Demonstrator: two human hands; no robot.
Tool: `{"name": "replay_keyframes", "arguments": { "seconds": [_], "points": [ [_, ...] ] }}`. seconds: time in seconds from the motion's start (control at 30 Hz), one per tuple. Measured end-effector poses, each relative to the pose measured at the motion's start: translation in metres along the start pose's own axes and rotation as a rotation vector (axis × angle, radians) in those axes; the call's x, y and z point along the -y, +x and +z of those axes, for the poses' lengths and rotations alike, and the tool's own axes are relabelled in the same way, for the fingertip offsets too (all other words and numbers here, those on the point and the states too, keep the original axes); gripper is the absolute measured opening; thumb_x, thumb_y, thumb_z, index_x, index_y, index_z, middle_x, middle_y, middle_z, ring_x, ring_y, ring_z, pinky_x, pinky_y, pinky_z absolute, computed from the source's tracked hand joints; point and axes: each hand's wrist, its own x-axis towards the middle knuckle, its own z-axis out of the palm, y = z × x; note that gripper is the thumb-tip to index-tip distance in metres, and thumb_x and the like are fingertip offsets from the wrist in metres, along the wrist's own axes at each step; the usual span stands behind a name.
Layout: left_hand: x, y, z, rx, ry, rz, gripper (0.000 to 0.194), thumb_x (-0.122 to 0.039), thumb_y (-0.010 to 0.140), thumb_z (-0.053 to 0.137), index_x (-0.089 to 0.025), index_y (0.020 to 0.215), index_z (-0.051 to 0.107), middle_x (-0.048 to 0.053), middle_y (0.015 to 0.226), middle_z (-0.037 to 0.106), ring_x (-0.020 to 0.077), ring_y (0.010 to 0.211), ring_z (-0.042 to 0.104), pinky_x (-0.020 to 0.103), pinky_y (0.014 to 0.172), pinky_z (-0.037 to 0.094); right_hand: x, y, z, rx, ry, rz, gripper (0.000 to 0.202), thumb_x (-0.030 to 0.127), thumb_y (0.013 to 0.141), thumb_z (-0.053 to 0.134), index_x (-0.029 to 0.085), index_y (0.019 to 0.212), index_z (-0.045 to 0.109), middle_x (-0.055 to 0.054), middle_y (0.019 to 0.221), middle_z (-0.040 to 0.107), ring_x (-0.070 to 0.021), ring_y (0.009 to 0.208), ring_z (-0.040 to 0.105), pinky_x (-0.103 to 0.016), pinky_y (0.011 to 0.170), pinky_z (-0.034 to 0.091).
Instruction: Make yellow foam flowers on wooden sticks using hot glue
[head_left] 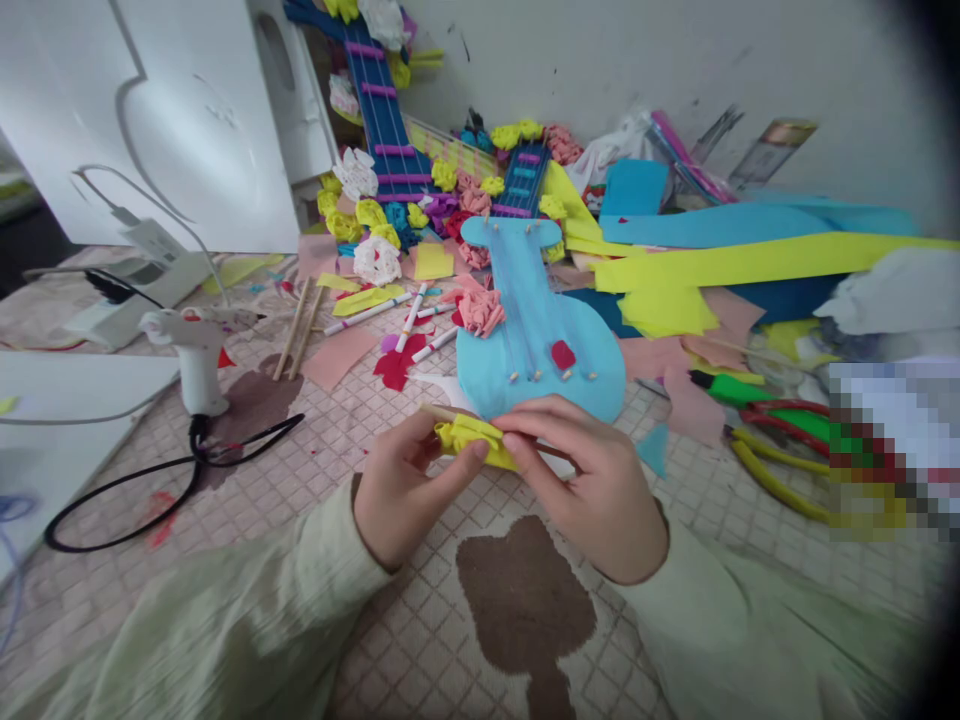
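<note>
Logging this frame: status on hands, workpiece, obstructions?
Left hand and right hand pinching yellow paper. Paper bunched, partly covered. Blue guitar just beyond; nothing seen blocking.

The crumpled yellow paper [472,432] is resting between the left hand [409,485] and the right hand [589,475]. Behind it, the light-blue guitar-shaped board [541,335] is lying. The white plastic glue gun [199,370] is standing on the beige diamond-patterned cloth [409,590], at left; the long yellow paper strip [772,263] is lying at back right.
</note>
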Motion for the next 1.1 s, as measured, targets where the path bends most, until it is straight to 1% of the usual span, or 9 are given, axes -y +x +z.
{"name": "replay_keyframes", "arguments": {
  "seconds": [0.17,0.37,0.57,0.7,0.9,1.1],
  "points": [
    [0.0010,-0.0025,-0.0005,0.009,0.034,0.030,0.017,-0.015,0.074,0.059,-0.018,0.090,0.057,0.001,0.083,0.061,0.0109,0.075,0.058,0.021,0.069,0.049,0.0013,-0.0004,-0.0007,-0.001,-0.004,0.000,0.017,0.008,0.077,0.050,0.013,0.087,0.063,-0.005,0.083,0.061,-0.0104,0.076,0.058,-0.022,0.069,0.048],
    [-0.0001,-0.0003,0.0010,0.006,0.009,-0.006,0.013,-0.018,0.072,0.062,-0.016,0.084,0.057,0.002,0.078,0.060,0.0107,0.071,0.056,0.021,0.064,0.048,0.0014,-0.0021,0.0005,0.001,-0.011,-0.006,0.017,0.008,0.078,0.050,0.013,0.088,0.063,-0.004,0.083,0.061,-0.0107,0.077,0.058,-0.022,0.069,0.048],
    [0.0003,-0.0015,0.0023,-0.049,0.089,0.026,0.012,-0.017,0.071,0.062,-0.017,0.083,0.058,0.001,0.077,0.061,0.0118,0.070,0.057,0.022,0.062,0.047,0.0035,-0.0038,0.0009,-0.004,-0.022,-0.002,0.018,0.010,0.079,0.048,0.017,0.087,0.062,-0.004,0.083,0.061,-0.0120,0.077,0.059,-0.024,0.068,0.049],
    [-0.0018,-0.0014,0.0032,-0.047,0.075,0.009,0.013,-0.019,0.071,0.062,-0.016,0.083,0.058,0.002,0.076,0.061,0.0130,0.068,0.057,0.023,0.062,0.048,0.0040,-0.0028,0.0013,-0.012,-0.024,0.007,0.019,0.011,0.080,0.046,0.019,0.087,0.062,-0.004,0.083,0.061,-0.0132,0.076,0.059,-0.026,0.067,0.050],
    [-0.0051,-0.0009,0.0047,-0.047,0.015,-0.013,0.008,-0.019,0.073,0.059,-0.017,0.081,0.058,0.002,0.074,0.061,0.0126,0.068,0.057,0.023,0.061,0.049,0.0031,-0.0021,0.0023,-0.025,-0.030,0.027,0.018,0.010,0.078,0.047,0.017,0.085,0.062,-0.004,0.082,0.061,-0.0129,0.076,0.059,-0.025,0.067,0.050],
    [-0.0022,-0.0038,0.0037,-0.057,0.102,-0.020,0.008,-0.022,0.074,0.059,-0.017,0.079,0.058,0.003,0.072,0.061,0.0133,0.065,0.057,0.024,0.059,0.047,0.0039,-0.0021,0.0045,-0.038,-0.024,0.024,0.018,0.008,0.077,0.048,0.017,0.084,0.063,-0.004,0.081,0.062,-0.0124,0.074,0.059,-0.024,0.065,0.050]
  ]
}}
